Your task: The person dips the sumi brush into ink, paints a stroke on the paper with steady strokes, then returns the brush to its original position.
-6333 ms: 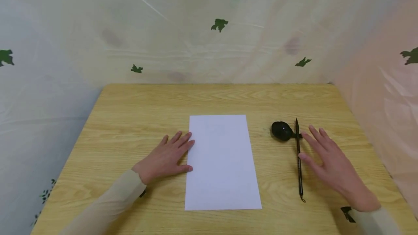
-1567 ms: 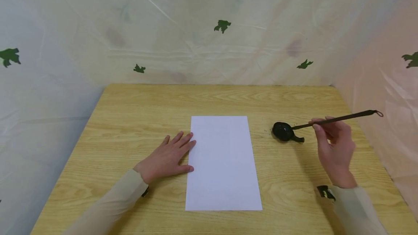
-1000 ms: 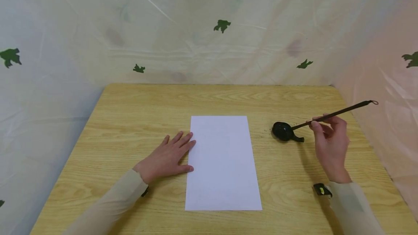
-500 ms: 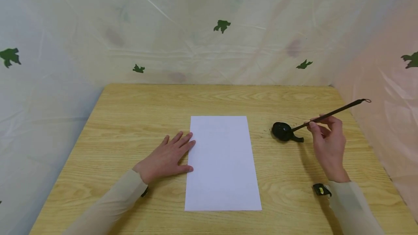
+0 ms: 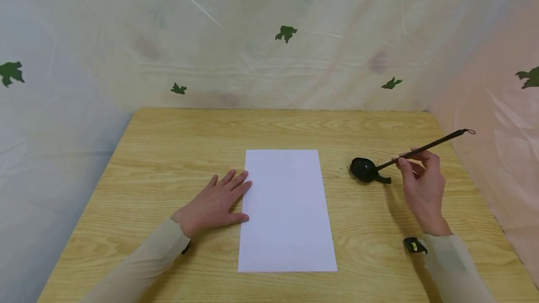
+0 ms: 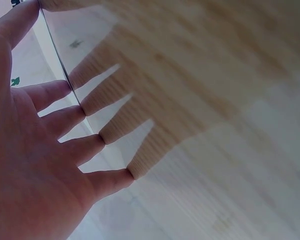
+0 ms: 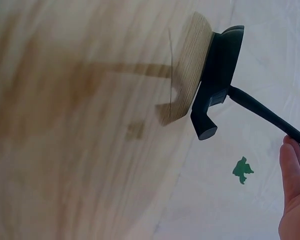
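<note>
My right hand [image 5: 425, 188] pinches a slim dark calligraphy brush [image 5: 431, 145] between thumb and fingers. The brush slants down to the left, its hanging loop at the raised end. Its tip end meets the small black ink dish [image 5: 361, 168], whose short handle points right. In the right wrist view the brush [image 7: 270, 116] runs to the rim of the dish [image 7: 222, 60], and its bristles are hidden. Fingers spread, my left hand [image 5: 210, 207] rests at the left edge of a blank white sheet of paper [image 5: 288, 209]. The left wrist view shows that hand's palm side [image 6: 35, 160].
A wood-grain table [image 5: 168, 139] carries everything. Dark specks mark the wood around the ink dish. Pale curtains [image 5: 236, 60] with green bird shapes hang behind the table and along both sides. A small black device [image 5: 415, 245] sits at the right wrist.
Earlier the brush lay across the dish's handle, my right hand open beside it. Now that hand holds it at the dish; lately brush and hand shifted slightly left. The left hand stayed put.
</note>
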Action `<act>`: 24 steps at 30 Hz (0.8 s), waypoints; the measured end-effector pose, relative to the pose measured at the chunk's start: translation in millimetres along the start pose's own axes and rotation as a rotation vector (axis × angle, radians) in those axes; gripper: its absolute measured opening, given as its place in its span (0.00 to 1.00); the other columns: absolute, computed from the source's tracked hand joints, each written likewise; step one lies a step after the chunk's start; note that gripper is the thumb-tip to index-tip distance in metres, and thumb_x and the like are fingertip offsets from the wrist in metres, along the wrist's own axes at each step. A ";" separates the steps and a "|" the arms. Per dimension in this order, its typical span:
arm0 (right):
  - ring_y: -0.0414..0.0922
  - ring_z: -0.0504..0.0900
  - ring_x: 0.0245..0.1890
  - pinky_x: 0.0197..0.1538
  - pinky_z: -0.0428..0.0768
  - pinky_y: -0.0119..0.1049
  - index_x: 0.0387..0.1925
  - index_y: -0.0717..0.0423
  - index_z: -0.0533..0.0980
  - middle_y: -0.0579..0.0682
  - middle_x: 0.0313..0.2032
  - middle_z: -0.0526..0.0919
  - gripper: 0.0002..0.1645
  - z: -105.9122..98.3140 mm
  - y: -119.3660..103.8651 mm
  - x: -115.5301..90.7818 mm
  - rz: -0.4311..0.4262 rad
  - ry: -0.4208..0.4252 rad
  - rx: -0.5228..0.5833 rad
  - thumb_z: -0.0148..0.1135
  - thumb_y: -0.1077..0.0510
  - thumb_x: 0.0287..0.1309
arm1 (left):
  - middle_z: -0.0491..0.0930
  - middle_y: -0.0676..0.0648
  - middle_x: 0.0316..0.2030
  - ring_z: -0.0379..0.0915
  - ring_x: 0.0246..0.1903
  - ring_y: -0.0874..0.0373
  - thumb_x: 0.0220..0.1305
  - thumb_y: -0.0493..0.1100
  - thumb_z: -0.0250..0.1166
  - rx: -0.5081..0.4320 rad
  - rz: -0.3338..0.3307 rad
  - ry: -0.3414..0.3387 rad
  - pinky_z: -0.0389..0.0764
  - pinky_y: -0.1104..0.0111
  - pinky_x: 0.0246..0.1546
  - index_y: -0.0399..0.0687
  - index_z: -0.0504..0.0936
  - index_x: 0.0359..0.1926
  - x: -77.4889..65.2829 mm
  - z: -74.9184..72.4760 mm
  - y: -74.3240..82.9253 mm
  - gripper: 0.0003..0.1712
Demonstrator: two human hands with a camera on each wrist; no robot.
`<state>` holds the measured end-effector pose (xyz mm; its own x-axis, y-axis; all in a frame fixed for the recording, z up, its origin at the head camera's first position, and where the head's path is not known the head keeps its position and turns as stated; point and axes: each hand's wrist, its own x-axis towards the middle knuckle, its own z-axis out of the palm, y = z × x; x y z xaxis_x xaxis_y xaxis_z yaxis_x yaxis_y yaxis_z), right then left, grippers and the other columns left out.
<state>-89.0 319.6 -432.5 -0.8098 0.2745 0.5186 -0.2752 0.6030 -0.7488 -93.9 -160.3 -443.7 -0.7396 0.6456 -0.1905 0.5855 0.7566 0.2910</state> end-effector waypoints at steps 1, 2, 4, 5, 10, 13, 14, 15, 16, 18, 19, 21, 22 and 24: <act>0.21 0.82 0.42 0.47 0.77 0.16 0.62 0.74 0.66 0.31 0.47 0.76 0.21 0.0 0.0 0.0 -0.003 0.000 -0.002 0.58 0.70 0.71 | 0.49 0.44 0.82 0.40 0.80 0.39 0.69 0.68 0.63 0.001 -0.001 -0.001 0.51 0.33 0.71 0.46 0.60 0.80 0.0 0.0 0.0 0.50; 0.21 0.82 0.42 0.47 0.77 0.16 0.61 0.74 0.66 0.30 0.47 0.76 0.21 -0.1 -0.1 0.1 -0.006 -0.001 -0.004 0.58 0.70 0.71 | 0.50 0.44 0.82 0.40 0.80 0.39 0.69 0.68 0.63 0.000 0.000 -0.002 0.51 0.33 0.71 0.46 0.60 0.80 -0.1 -0.1 0.1 0.50; 0.21 0.81 0.42 0.47 0.77 0.16 0.61 0.75 0.66 0.30 0.47 0.76 0.21 -0.3 -0.5 0.1 -0.013 -0.001 -0.009 0.58 0.70 0.71 | 0.49 0.43 0.82 0.40 0.80 0.39 0.69 0.68 0.63 0.001 0.000 -0.003 0.51 0.33 0.71 0.46 0.60 0.80 -0.2 -0.2 0.1 0.50; 0.21 0.81 0.42 0.47 0.77 0.16 0.61 0.75 0.66 0.30 0.47 0.76 0.21 -0.4 -0.7 0.1 -0.017 -0.002 -0.013 0.58 0.70 0.71 | 0.49 0.43 0.82 0.40 0.80 0.39 0.69 0.68 0.63 0.002 0.001 -0.003 0.51 0.33 0.71 0.46 0.60 0.80 -0.3 -0.3 0.2 0.50; 0.19 0.80 0.42 0.47 0.76 0.15 0.61 0.75 0.66 0.29 0.47 0.75 0.21 -1.1 -1.2 -0.1 -0.029 -0.002 -0.038 0.58 0.71 0.71 | 0.50 0.43 0.81 0.40 0.80 0.39 0.69 0.68 0.63 0.005 0.003 0.002 0.52 0.33 0.71 0.46 0.60 0.80 -0.6 -0.4 0.3 0.50; 0.19 0.80 0.42 0.46 0.76 0.14 0.61 0.75 0.67 0.29 0.47 0.75 0.21 -1.3 -1.8 -0.7 -0.032 -0.002 -0.032 0.58 0.71 0.71 | 0.50 0.43 0.81 0.41 0.80 0.39 0.69 0.68 0.63 0.002 0.005 0.005 0.52 0.33 0.71 0.47 0.60 0.80 -0.9 -0.5 0.5 0.50; 0.19 0.80 0.42 0.46 0.76 0.14 0.61 0.75 0.67 0.29 0.47 0.75 0.22 -1.4 -2.1 -0.8 -0.033 -0.002 -0.028 0.58 0.71 0.71 | 0.50 0.43 0.81 0.41 0.80 0.39 0.69 0.68 0.63 0.001 0.004 0.005 0.52 0.33 0.71 0.47 0.60 0.80 -1.0 -0.5 0.7 0.50; 0.19 0.80 0.42 0.46 0.76 0.14 0.61 0.75 0.67 0.30 0.47 0.75 0.22 -1.4 -2.3 -0.8 -0.036 -0.002 -0.024 0.59 0.71 0.70 | 0.50 0.43 0.81 0.41 0.80 0.39 0.69 0.68 0.63 0.000 0.004 0.006 0.52 0.33 0.71 0.47 0.60 0.80 -1.0 -0.5 0.8 0.50; 0.20 0.81 0.42 0.46 0.76 0.15 0.61 0.75 0.67 0.30 0.47 0.76 0.22 -1.5 -2.4 -1.0 -0.037 -0.002 -0.017 0.59 0.71 0.70 | 0.50 0.43 0.81 0.41 0.80 0.39 0.69 0.68 0.63 -0.001 0.004 0.007 0.52 0.33 0.71 0.46 0.60 0.80 -1.2 -0.5 0.8 0.50; 0.20 0.81 0.42 0.47 0.76 0.15 0.61 0.75 0.67 0.30 0.47 0.76 0.21 -1.6 -2.7 -0.9 -0.039 0.000 -0.007 0.59 0.71 0.70 | 0.51 0.43 0.81 0.41 0.80 0.39 0.69 0.68 0.63 -0.001 0.003 0.008 0.52 0.33 0.71 0.47 0.60 0.80 -1.1 -0.5 0.9 0.50; 0.20 0.81 0.43 0.47 0.76 0.15 0.61 0.75 0.67 0.30 0.47 0.76 0.21 -1.7 -2.8 -0.8 -0.040 0.001 -0.009 0.59 0.71 0.70 | 0.51 0.43 0.81 0.41 0.80 0.39 0.69 0.68 0.63 -0.001 0.003 0.008 0.52 0.33 0.71 0.47 0.60 0.80 -1.1 -0.7 0.9 0.50; 0.21 0.81 0.43 0.47 0.76 0.15 0.61 0.74 0.68 0.30 0.47 0.76 0.21 -2.0 -2.8 -0.4 -0.047 0.005 -0.008 0.59 0.71 0.70 | 0.51 0.43 0.81 0.41 0.80 0.39 0.69 0.68 0.63 -0.003 0.002 0.007 0.52 0.33 0.71 0.47 0.60 0.80 -1.0 -0.9 1.0 0.50; 0.21 0.81 0.44 0.47 0.76 0.15 0.61 0.74 0.68 0.30 0.47 0.76 0.21 -2.3 -3.4 -0.5 -0.045 0.007 -0.009 0.59 0.71 0.70 | 0.50 0.43 0.81 0.41 0.80 0.39 0.69 0.68 0.63 -0.005 0.002 0.006 0.52 0.33 0.71 0.47 0.60 0.80 -1.0 -0.9 0.9 0.50; 0.22 0.81 0.44 0.47 0.76 0.15 0.60 0.73 0.68 0.29 0.47 0.77 0.21 -3.1 -4.8 -0.2 -0.048 0.016 -0.010 0.60 0.71 0.69 | 0.50 0.43 0.81 0.41 0.80 0.39 0.69 0.68 0.63 -0.007 0.002 0.004 0.52 0.33 0.71 0.47 0.60 0.80 -0.9 -0.9 0.8 0.50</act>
<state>-85.8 319.0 -427.7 -0.7871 0.2574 0.5605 -0.3080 0.6233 -0.7188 -93.1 -160.3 -442.4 -0.7401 0.6463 -0.1859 0.5843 0.7549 0.2980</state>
